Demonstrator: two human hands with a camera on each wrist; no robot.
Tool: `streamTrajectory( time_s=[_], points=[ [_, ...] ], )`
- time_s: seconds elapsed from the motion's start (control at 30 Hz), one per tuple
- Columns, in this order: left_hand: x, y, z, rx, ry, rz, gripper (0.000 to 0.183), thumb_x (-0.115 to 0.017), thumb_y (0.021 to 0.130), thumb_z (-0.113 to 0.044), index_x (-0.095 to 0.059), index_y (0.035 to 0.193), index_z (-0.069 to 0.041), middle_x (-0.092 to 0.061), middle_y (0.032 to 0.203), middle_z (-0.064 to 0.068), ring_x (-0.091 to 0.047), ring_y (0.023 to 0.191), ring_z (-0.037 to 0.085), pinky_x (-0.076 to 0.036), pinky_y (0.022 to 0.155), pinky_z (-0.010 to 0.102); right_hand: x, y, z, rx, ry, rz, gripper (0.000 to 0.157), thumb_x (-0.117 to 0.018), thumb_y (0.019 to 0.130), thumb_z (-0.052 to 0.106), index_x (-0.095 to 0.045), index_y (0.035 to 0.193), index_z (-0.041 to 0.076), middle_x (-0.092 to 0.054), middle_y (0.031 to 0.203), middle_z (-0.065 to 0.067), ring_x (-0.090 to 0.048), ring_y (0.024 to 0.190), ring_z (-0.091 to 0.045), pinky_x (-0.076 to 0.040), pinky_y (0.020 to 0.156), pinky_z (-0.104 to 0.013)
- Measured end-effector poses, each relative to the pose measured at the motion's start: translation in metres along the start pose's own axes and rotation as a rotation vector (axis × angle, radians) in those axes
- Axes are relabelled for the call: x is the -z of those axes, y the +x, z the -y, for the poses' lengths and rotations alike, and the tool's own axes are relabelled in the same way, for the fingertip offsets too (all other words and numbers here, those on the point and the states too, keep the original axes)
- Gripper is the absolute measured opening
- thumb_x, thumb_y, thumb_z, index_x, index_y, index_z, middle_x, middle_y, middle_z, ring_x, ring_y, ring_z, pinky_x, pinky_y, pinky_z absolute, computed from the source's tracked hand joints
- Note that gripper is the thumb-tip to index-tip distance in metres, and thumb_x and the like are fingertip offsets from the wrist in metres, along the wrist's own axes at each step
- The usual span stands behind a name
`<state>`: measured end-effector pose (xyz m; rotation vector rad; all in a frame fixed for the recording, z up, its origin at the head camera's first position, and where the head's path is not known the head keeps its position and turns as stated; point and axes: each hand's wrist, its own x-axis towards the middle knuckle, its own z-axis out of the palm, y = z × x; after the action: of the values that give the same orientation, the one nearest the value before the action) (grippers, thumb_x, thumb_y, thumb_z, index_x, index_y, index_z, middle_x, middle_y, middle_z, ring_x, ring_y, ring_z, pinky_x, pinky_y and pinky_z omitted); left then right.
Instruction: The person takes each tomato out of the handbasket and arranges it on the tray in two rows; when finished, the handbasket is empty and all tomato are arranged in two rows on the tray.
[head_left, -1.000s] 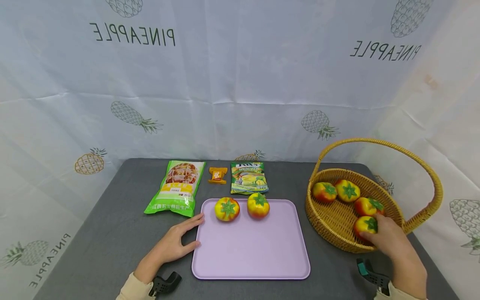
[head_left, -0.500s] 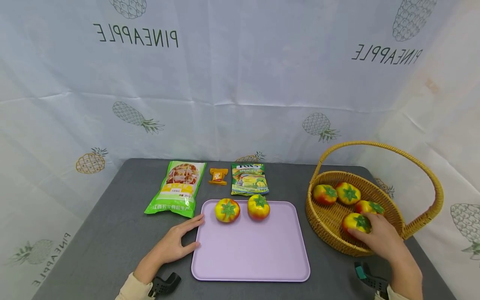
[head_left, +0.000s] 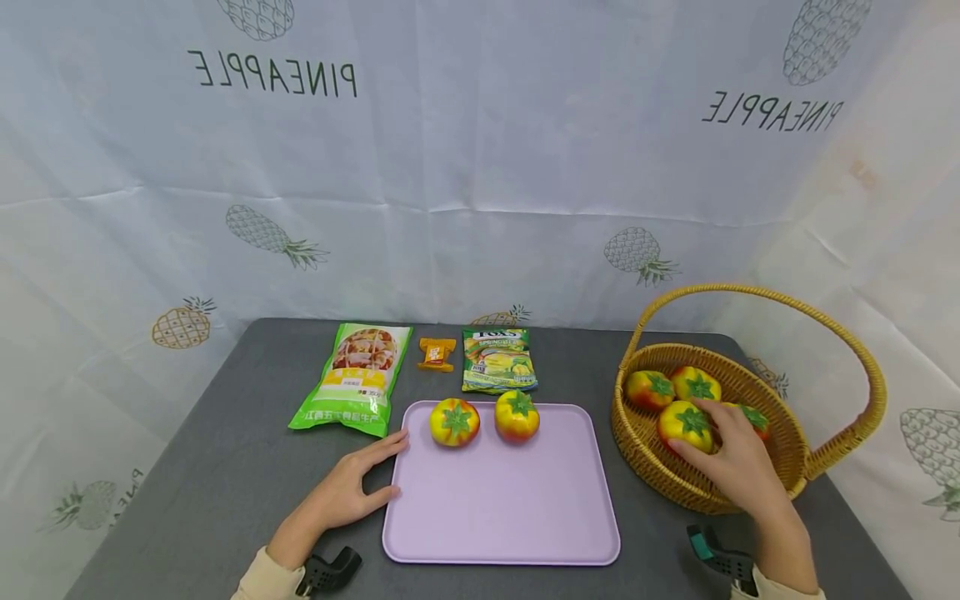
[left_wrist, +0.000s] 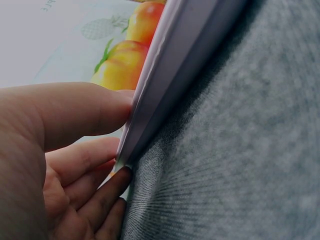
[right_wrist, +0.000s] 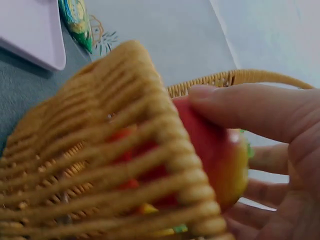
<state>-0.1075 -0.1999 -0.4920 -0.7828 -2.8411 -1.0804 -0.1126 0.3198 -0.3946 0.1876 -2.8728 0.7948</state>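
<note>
My right hand grips a red-and-yellow persimmon with a green leafy cap, inside the wicker basket. Several more such fruits sit around it, one of them partly hidden behind the hand. In the right wrist view, the thumb lies along the held persimmon, and the basket's woven rim covers part of it. At the lilac tray's left edge rests my left hand, thumb and fingers spread and touching the rim. Two more persimmons stand at the back of the tray.
Behind the tray lie a green food bag, a small orange packet and a green Fox's candy bag. The basket's tall handle arches over its right side. A pineapple-print cloth hangs behind the grey table.
My right hand has moved left and away from me within the basket, carrying the persimmon from the near right side toward the middle. My left hand stays at the tray's edge.
</note>
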Motion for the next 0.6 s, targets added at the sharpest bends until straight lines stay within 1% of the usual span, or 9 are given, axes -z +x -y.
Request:
streamTrajectory(
  time_s=[0.1,0.17,0.23,0.3,0.37,0.5,0.57,0.6],
  points=[
    [0.0,0.0,0.0,0.0,0.002,0.004,0.058,-0.068,0.085,-0.03,-0.051,0.138,-0.016,-0.043,0.148,-0.003,-0.043,0.134,0.023,-0.042,0.103,0.047,-0.003,0.002,0.003,0.008,0.02,-0.052,0.07,-0.073,0.082,0.034,-0.044,0.134,-0.003,-0.041,0.126,-0.029,-0.046,0.104,-0.043,-0.043,0.078,-0.059],
    [0.0,0.001,0.0,-0.001,-0.001,0.005,0.058,-0.068,0.085,-0.03,-0.051,0.138,-0.016,-0.043,0.148,-0.003,-0.043,0.134,0.023,-0.042,0.103,0.047,-0.005,0.003,0.006,0.011,0.033,-0.072,0.07,-0.074,0.081,0.033,-0.045,0.135,-0.003,-0.043,0.127,-0.028,-0.046,0.105,-0.041,-0.044,0.078,-0.053],
    [0.0,0.001,0.0,-0.005,0.002,0.004,0.058,-0.068,0.085,-0.031,-0.051,0.138,-0.016,-0.043,0.148,-0.002,-0.043,0.134,0.023,-0.042,0.103,0.047,-0.006,0.006,0.01,0.017,0.037,-0.084,0.071,-0.075,0.08,0.033,-0.046,0.135,-0.001,-0.044,0.127,-0.027,-0.046,0.106,-0.039,-0.045,0.078,-0.045],
    [0.0,0.0,0.0,-0.001,-0.007,0.001,0.059,-0.068,0.085,-0.031,-0.051,0.138,-0.016,-0.043,0.148,-0.002,-0.043,0.134,0.023,-0.042,0.103,0.047,-0.007,0.009,0.014,0.026,0.047,-0.088,0.071,-0.075,0.08,0.034,-0.046,0.136,0.0,-0.045,0.129,-0.025,-0.046,0.107,-0.037,-0.045,0.078,-0.041],
    [0.0,0.0,0.0,0.001,-0.008,-0.001,0.059,-0.068,0.084,-0.03,-0.051,0.138,-0.016,-0.043,0.148,-0.003,-0.043,0.134,0.023,-0.041,0.103,0.048,-0.008,0.011,0.02,0.038,0.059,-0.087,0.071,-0.075,0.08,0.034,-0.046,0.136,0.001,-0.046,0.13,-0.024,-0.047,0.109,-0.037,-0.046,0.08,-0.043],
    [0.0,-0.001,0.0,0.006,-0.004,0.003,0.059,-0.068,0.084,-0.03,-0.05,0.139,-0.016,-0.043,0.148,-0.003,-0.043,0.134,0.023,-0.041,0.103,0.048,-0.01,0.015,0.032,0.05,0.082,-0.077,0.071,-0.075,0.08,0.035,-0.045,0.136,0.001,-0.047,0.131,-0.024,-0.048,0.112,-0.038,-0.046,0.085,-0.052],
    [0.0,-0.001,-0.001,0.005,0.003,0.003,0.059,-0.068,0.084,-0.03,-0.05,0.139,-0.016,-0.043,0.148,-0.003,-0.043,0.134,0.024,-0.041,0.103,0.048,-0.013,0.016,0.039,0.058,0.096,-0.074,0.071,-0.075,0.08,0.035,-0.046,0.136,0.002,-0.049,0.131,-0.022,-0.049,0.112,-0.036,-0.048,0.09,-0.036],
    [0.0,-0.001,-0.001,0.006,0.004,0.003,0.059,-0.068,0.084,-0.029,-0.05,0.139,-0.016,-0.043,0.148,-0.003,-0.043,0.134,0.024,-0.041,0.103,0.048,-0.015,0.016,0.042,0.061,0.099,-0.073,0.071,-0.075,0.08,0.035,-0.046,0.136,0.003,-0.049,0.132,-0.021,-0.05,0.113,-0.035,-0.047,0.09,-0.03]
  ],
)
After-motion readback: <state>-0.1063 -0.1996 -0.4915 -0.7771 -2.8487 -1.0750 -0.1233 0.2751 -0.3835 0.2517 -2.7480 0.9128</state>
